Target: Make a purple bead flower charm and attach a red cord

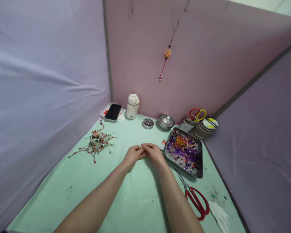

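Observation:
My left hand [134, 154] and my right hand [153, 152] meet at the fingertips above the middle of the green tabletop [133, 200]. Both are closed in a pinch, and whatever lies between the fingers is hidden or too small to make out. Just right of my right hand lies a small red and white lighter-like item [163, 145]. Beside it stands a metal tray [183, 168] of purple, clear and dark beads with a tangle of yellow cord [180, 141]. To the left rests a pile of strung bead ornaments [98, 143].
Red-handled scissors [196, 202] and a white glove [219, 216] lie at the right front. Along the back stand a phone [113, 112], a white bottle [132, 108], a round tin [148, 123], a metal bowl [166, 122] and jars [203, 128]. A beaded string [167, 53] hangs from a hook.

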The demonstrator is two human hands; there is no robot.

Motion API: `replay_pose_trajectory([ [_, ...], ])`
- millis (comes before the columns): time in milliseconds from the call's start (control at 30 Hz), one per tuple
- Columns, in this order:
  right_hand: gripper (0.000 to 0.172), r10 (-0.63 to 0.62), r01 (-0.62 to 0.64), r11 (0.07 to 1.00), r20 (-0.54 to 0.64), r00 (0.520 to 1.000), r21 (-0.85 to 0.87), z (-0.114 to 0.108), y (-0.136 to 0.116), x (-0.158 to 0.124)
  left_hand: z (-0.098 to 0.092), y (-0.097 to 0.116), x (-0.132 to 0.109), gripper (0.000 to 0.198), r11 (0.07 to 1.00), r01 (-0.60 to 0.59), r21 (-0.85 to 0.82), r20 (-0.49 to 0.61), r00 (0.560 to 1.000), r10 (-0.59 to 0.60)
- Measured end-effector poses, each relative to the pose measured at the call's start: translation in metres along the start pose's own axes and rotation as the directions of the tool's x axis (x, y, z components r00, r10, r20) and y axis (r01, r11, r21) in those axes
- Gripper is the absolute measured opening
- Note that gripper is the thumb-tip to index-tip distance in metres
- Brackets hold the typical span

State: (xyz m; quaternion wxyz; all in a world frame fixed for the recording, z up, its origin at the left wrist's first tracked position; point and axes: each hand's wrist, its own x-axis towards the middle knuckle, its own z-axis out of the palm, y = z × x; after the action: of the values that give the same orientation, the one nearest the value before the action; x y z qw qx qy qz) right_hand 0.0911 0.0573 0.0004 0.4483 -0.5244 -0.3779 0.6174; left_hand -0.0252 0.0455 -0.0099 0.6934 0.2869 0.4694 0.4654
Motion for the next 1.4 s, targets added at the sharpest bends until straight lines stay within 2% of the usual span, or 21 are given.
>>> replay_pose_trajectory([
  [300,0.043,0.089,-0.11,0.984,0.145,0.985,0.141,-0.004,-0.004,0.029,-0.006,0.009,-0.002,0.022,0.998,0.015,0.063,-0.017,1.0,-0.014],
  [467,0.042,0.113,-0.146,0.974,0.188,0.976,0.173,-0.01,-0.003,0.035,-0.006,0.012,-0.003,0.018,0.998,0.051,0.048,0.004,0.999,-0.052],
  [600,0.036,0.135,-0.173,0.967,0.194,0.972,0.189,-0.011,-0.001,0.038,-0.008,0.019,0.002,0.012,0.969,0.224,-0.107,0.122,0.97,-0.21],
  [667,0.033,0.15,-0.186,0.964,0.189,0.97,0.19,-0.01,0.0,0.039,-0.009,0.024,0.009,0.02,0.924,0.34,-0.177,0.176,0.934,-0.31],
  [733,0.031,0.154,-0.188,0.964,0.183,0.971,0.19,-0.009,0.0,0.039,-0.008,0.027,0.018,0.025,0.898,0.385,-0.212,0.207,0.916,-0.344],
  [900,0.03,0.124,-0.153,0.971,0.161,0.979,0.185,-0.006,-0.001,0.036,-0.002,0.028,0.032,0.023,0.94,0.303,-0.159,0.165,0.946,-0.278],
  [1100,0.031,0.098,-0.119,0.974,0.117,0.988,0.192,-0.005,0.0,0.037,-0.004,0.02,0.034,0.025,0.987,0.149,-0.067,0.092,0.985,-0.143],
  [1400,0.036,0.071,-0.095,0.961,0.103,0.992,0.259,-0.007,0.001,0.039,-0.004,0.018,0.034,0.022,0.998,0.033,0.046,0.04,0.999,-0.035],
])
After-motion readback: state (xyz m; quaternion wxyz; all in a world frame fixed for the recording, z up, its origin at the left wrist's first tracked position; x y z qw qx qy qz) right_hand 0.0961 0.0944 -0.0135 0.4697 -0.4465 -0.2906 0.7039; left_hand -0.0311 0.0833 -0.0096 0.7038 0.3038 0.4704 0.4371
